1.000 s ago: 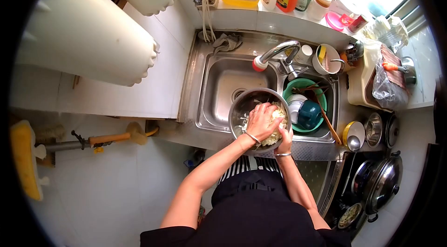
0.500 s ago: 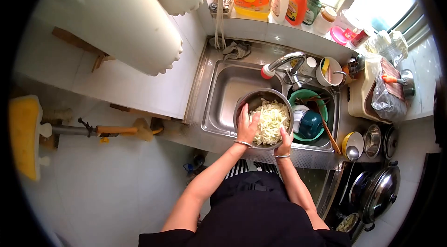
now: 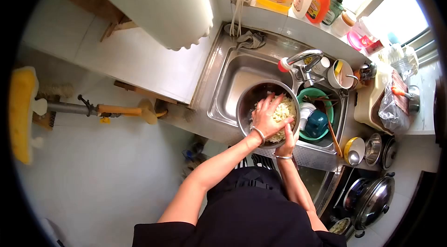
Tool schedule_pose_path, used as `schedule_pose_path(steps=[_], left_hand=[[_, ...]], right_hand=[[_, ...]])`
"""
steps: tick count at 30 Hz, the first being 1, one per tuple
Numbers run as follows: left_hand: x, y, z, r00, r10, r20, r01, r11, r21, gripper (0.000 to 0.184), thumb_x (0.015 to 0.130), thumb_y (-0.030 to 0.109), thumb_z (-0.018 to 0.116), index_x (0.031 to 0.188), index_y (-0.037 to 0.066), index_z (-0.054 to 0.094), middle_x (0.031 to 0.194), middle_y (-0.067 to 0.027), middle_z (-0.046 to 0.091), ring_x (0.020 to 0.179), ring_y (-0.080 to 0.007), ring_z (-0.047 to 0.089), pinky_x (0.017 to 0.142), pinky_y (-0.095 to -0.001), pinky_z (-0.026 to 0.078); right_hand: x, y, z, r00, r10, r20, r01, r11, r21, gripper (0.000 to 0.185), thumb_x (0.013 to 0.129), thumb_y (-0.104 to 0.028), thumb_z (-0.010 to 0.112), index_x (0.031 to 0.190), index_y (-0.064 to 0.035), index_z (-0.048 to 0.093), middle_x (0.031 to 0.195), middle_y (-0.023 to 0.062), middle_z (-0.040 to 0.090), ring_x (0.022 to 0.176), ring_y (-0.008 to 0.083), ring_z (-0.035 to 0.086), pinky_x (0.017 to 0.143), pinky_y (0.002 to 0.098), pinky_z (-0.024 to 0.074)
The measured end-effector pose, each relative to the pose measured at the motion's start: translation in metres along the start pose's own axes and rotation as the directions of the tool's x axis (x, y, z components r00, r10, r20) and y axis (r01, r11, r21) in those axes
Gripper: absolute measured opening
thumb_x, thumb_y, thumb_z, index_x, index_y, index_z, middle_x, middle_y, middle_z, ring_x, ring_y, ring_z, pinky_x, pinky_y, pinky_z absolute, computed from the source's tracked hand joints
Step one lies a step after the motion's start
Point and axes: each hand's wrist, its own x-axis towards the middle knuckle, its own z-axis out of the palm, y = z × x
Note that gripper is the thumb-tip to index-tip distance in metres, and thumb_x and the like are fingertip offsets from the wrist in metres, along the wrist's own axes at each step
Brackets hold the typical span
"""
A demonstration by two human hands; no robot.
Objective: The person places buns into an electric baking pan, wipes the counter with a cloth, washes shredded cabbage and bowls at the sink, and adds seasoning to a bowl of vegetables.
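Spreading its fingers wide over the pale shreds (image 3: 287, 106), the left hand (image 3: 266, 119) lies palm down inside a steel bowl (image 3: 244, 103), while the right hand (image 3: 289, 139) grips the bowl's near right side, narrowed around the rim. The bowl sits above the near edge of the sink (image 3: 215, 107), beside the green basin (image 3: 331, 110); whether it rests on that edge or is borne by the right hand cannot be told. If the left hand pushed hard to one side, the bowl could tip, since the hold seems to be on one side only, and smooth metal may slip if wet. Shreds heaped near the rim might spill if swept outward. The shreds look thin, limp and tangled, probably a cut vegetable, and likely to cling to skin. Around them, surfaces are hard: the bowl is round with a dark, dull sheen inside, the sink brushed and round-cornered, the faucet (image 3: 305, 56) a shiny curve with a red-and-white tip. In the basin, a glossy teal vessel (image 3: 316, 123) contrasts with a slim wooden utensil (image 3: 334, 140) leaning outward, and a grey cloth (image 3: 251, 40) lies crumpled behind the sink.
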Motion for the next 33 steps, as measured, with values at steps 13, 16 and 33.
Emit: schedule_pose_path(steps=[13,16,33], left_hand=[[0.008,0.033,-0.001,0.953,0.13,-0.274,-0.211,0.933,-0.291,0.053,0.065,0.027,0.075,0.113,0.011,0.059,0.114,-0.0136,0.054,0.104,-0.0333,0.05,0.091,-0.0409,0.041],[0.011,0.04,0.0,0.953,0.11,-0.281,-0.208,0.914,-0.349,0.05,0.066,0.024,0.074,0.112,0.011,0.059,0.111,-0.0133,0.054,0.103,-0.0323,0.051,0.09,-0.0391,0.041],[0.045,0.069,0.002,0.899,0.007,-0.437,-0.276,0.785,-0.555,0.047,0.066,0.01,0.068,0.112,0.008,0.059,0.109,-0.0143,0.053,0.1,-0.0317,0.053,0.088,-0.0367,0.043]], right_hand=[[0.009,-0.045,0.012,0.991,-0.121,0.051,0.126,0.987,-0.096,0.053,0.078,-0.016,0.051,0.127,0.0015,0.039,0.119,0.0154,0.049,0.108,0.0255,0.051,0.095,0.0356,0.0396],[0.013,-0.057,0.012,0.986,-0.144,0.089,0.159,0.968,-0.195,0.065,0.076,-0.018,0.053,0.133,0.0046,0.034,0.129,0.0157,0.042,0.12,0.0249,0.041,0.104,0.0341,0.0276],[0.051,-0.105,0.031,0.942,-0.209,0.265,0.306,0.857,-0.414,0.071,0.071,-0.018,0.052,0.135,0.0047,0.032,0.132,0.0163,0.039,0.125,0.0266,0.037,0.107,0.0361,0.023]])
